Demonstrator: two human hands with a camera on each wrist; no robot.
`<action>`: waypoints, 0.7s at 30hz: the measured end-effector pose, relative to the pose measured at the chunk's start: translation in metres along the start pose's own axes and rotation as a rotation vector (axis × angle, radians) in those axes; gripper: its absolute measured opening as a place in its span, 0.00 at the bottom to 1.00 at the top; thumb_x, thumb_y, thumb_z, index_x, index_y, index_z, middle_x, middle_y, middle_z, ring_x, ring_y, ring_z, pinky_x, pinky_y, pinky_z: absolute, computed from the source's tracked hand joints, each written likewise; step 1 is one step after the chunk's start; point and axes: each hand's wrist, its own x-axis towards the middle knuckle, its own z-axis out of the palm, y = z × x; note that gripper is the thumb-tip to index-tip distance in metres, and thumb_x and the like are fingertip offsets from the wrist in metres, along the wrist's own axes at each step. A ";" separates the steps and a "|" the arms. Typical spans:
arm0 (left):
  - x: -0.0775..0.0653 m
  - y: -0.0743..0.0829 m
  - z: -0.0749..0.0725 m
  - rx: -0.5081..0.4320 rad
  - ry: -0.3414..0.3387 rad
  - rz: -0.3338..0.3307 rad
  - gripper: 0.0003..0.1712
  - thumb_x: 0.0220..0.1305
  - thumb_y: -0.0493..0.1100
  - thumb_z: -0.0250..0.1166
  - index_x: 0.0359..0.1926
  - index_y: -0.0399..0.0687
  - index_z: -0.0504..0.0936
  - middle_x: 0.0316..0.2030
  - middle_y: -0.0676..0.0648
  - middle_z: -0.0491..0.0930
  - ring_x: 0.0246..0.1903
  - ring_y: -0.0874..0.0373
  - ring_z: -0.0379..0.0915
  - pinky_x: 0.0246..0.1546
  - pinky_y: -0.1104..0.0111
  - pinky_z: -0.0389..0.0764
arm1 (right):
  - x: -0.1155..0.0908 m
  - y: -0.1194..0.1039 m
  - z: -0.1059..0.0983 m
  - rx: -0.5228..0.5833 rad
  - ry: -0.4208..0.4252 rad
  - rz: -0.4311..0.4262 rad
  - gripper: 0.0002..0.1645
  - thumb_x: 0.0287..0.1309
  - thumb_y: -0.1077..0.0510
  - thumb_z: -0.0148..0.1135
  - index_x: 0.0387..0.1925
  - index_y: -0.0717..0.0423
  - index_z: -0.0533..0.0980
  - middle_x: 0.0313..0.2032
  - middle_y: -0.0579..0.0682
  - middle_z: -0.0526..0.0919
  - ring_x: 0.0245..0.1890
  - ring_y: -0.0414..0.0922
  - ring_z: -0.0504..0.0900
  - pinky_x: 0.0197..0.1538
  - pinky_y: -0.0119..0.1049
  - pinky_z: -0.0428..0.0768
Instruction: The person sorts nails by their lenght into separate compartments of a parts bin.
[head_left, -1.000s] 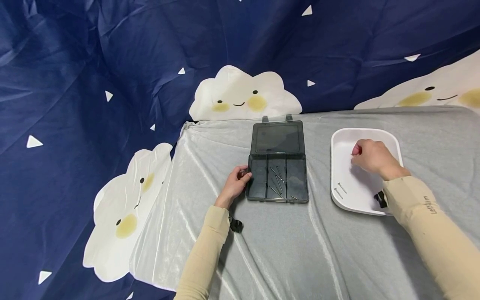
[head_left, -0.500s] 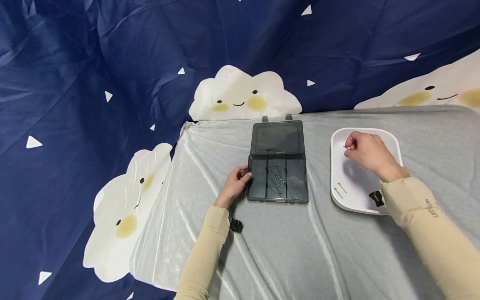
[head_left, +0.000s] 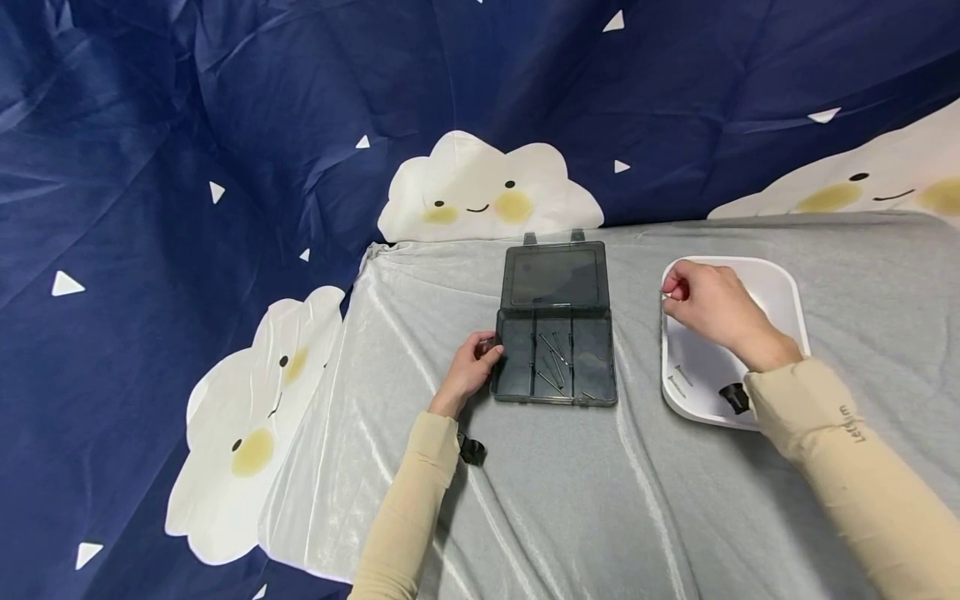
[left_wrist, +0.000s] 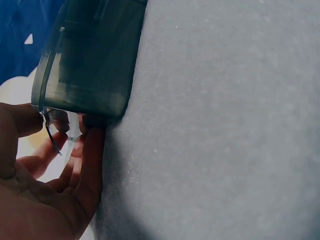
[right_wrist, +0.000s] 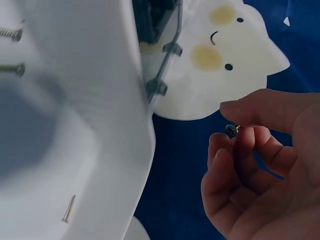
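While your right hand (head_left: 716,307) pinches a screw (right_wrist: 231,131) at frame right, the box (head_left: 513,367), which your left hand (head_left: 469,372) grips, lies leftward, near centre.

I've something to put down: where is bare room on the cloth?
A wide patch of cloth lies between the sleeves, in front of the box; a narrow strip separates box and tray. Crowded: the box's middle compartment, with screws, and the tray beneath the right hand.

Dark box (head_left: 553,320) lies open, pinched screw (right_wrist: 231,131) perhaps brassy.
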 end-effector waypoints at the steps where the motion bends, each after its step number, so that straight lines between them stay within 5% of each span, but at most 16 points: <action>1: 0.000 0.000 0.000 -0.003 0.000 0.001 0.22 0.68 0.45 0.61 0.61 0.45 0.73 0.45 0.41 0.78 0.36 0.59 0.70 0.34 0.73 0.71 | 0.000 -0.002 0.001 0.003 -0.001 -0.003 0.03 0.48 0.64 0.59 0.29 0.56 0.75 0.24 0.48 0.78 0.25 0.44 0.72 0.32 0.37 0.66; 9: 0.000 -0.001 -0.001 -0.013 -0.004 0.004 0.22 0.68 0.45 0.61 0.61 0.44 0.73 0.44 0.42 0.76 0.34 0.60 0.69 0.33 0.73 0.71 | 0.002 -0.015 0.011 0.009 -0.036 -0.059 0.05 0.47 0.66 0.60 0.29 0.56 0.76 0.24 0.48 0.78 0.26 0.43 0.73 0.34 0.38 0.69; 21: 0.000 0.000 -0.001 -0.009 -0.002 0.008 0.22 0.68 0.44 0.61 0.61 0.44 0.73 0.43 0.43 0.76 0.34 0.60 0.69 0.33 0.73 0.71 | 0.004 -0.023 0.034 0.043 -0.205 -0.281 0.08 0.46 0.70 0.62 0.26 0.54 0.76 0.23 0.43 0.76 0.26 0.40 0.73 0.35 0.35 0.71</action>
